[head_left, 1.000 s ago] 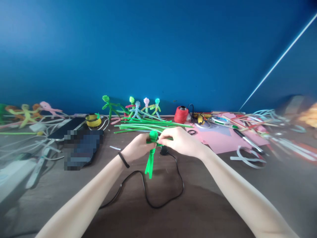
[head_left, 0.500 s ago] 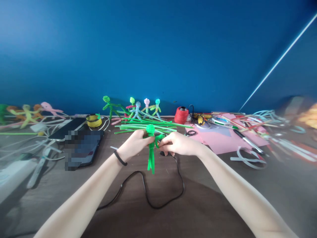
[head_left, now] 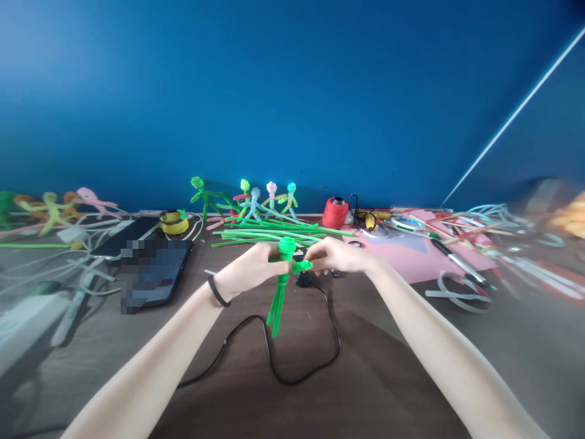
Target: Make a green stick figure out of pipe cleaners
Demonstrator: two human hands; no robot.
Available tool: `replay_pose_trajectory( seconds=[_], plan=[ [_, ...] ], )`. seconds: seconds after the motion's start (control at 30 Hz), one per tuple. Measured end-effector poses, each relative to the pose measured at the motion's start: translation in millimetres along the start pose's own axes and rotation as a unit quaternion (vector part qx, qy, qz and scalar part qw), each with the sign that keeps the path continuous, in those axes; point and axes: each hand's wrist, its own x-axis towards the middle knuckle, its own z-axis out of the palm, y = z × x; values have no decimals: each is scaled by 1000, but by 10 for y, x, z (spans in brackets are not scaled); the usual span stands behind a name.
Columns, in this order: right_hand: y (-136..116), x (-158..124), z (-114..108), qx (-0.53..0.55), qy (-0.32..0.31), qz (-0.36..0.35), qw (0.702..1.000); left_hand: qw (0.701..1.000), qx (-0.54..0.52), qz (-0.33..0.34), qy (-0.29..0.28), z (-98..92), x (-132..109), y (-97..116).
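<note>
Green pipe-cleaner figure [head_left: 280,286] held above the table [head_left: 365,366], left hand [head_left: 249,268] pinching its neck, right hand [head_left: 340,256] closed on a short arm stub; head and twisted legs formed, arms seemingly unfinished.

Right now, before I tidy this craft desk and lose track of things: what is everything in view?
green pipe-cleaner stick figure: one, bright green, held above the table
loose straight pipe cleaners: a pile, green, behind the hands
finished pipe-cleaner figures: about five, green, blue, pink, teal, along the blue wall
blurred pipe-cleaner figures: several, orange, yellow, pink, far left
thread spool: one, red, right of the pile
tape roll: one, yellow, left of the pile
cable: one, black, looped below the figure
flat screen device: one, dark, left
paper sheet: one, pink, right, amid blurred clutter
left hand: black wristband, grip at the figure's neck
right hand: grip on the figure's arm
</note>
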Motion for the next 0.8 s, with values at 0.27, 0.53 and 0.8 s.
replay_pose_trajectory(
  seconds=[0.27,0.53,0.8],
  plan=[
    [-82,22,90,-42,92,-22,995,999,35,14,-8,68,39,-84],
    [-267,-73,114,-49,191,-56,979,1000,5,16,23,108,48,-145],
    [-343,-97,161,-34,211,-76,974,999,42,-1,17,116,73,-198]
  ],
)
